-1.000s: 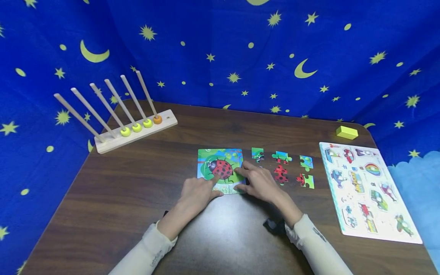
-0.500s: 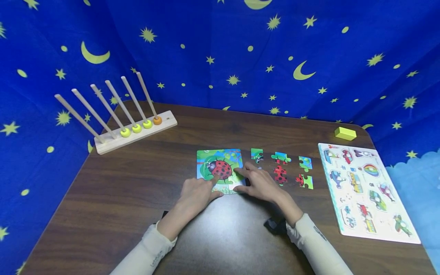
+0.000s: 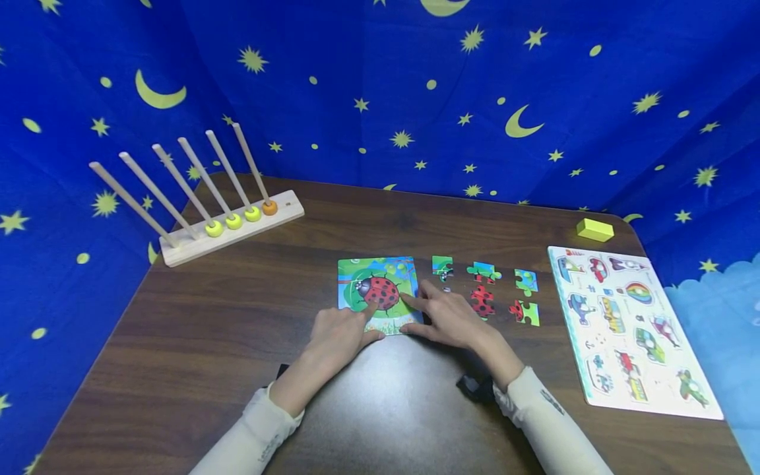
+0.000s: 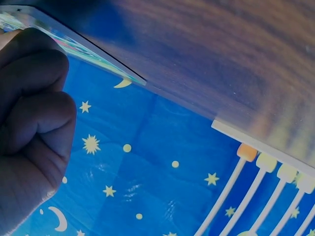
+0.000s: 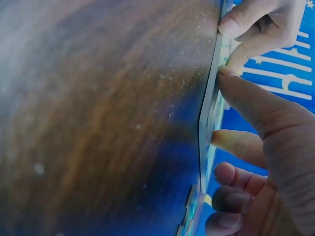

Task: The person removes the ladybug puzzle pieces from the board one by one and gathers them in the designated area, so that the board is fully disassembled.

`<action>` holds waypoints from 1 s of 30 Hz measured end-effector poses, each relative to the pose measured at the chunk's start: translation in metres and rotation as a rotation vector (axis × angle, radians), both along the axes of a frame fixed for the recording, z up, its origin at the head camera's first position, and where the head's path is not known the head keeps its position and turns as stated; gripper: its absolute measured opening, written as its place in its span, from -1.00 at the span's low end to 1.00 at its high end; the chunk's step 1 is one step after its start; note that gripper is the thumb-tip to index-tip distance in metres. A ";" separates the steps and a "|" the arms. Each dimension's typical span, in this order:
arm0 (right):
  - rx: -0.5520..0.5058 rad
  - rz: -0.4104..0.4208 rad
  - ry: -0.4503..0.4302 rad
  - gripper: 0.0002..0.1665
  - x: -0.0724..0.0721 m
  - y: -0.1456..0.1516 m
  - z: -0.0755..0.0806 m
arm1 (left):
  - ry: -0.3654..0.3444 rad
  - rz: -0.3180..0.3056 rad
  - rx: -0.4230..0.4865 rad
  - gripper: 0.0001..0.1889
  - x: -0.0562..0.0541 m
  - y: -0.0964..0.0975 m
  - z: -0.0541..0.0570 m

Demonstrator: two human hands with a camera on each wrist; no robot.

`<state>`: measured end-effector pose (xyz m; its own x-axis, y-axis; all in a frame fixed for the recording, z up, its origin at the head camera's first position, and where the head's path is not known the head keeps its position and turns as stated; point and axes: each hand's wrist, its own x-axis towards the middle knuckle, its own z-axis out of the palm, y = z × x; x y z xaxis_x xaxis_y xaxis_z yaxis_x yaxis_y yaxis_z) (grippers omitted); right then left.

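A square ladybug jigsaw puzzle (image 3: 392,269) lies flat on the dark wooden table. My left hand (image 3: 337,335) has its index fingertip on the lower part of the ladybug and its thumb at the front edge; in the left wrist view its other fingers (image 4: 42,73) are curled in. At the puzzle's lower right, my right hand (image 3: 451,318) rests its index fingertip on the face and its thumb near the front edge. The right wrist view shows that thumb (image 5: 241,88) along the edge, close to the left hand's fingers. The right hand covers part of the puzzle's right side.
Several loose jigsaw pieces (image 3: 483,302) lie right of the puzzle, one partly behind the right hand. Farther right are a white vehicle puzzle board (image 3: 617,353) and a yellow block (image 3: 595,229). A wooden peg rack (image 3: 285,208) with coloured beads stands at back left.
The head view has shifted slightly. My right thumb has slid a little toward the puzzle's front edge; the left hand stays where it was on the puzzle.
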<state>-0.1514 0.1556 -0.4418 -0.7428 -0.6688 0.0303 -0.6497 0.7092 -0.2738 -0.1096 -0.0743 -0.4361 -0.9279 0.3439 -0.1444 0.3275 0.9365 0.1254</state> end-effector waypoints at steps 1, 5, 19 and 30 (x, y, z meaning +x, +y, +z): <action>0.004 0.004 0.006 -0.27 0.000 0.000 0.000 | 0.001 0.000 0.000 -0.29 0.000 0.000 0.000; 0.007 0.009 0.017 -0.30 -0.002 -0.001 0.000 | -0.005 0.003 0.002 -0.30 0.001 0.000 0.000; -0.030 0.076 0.020 -0.36 -0.014 -0.003 0.004 | 0.001 -0.005 0.014 -0.30 0.002 0.000 0.000; 0.013 0.120 0.084 -0.35 -0.019 -0.006 0.005 | -0.008 -0.007 0.026 -0.31 0.001 -0.001 0.000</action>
<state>-0.1704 0.1492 -0.4364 -0.6525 -0.7536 0.0797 -0.7505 0.6279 -0.2061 -0.1083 -0.0751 -0.4363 -0.9243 0.3539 -0.1427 0.3329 0.9306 0.1522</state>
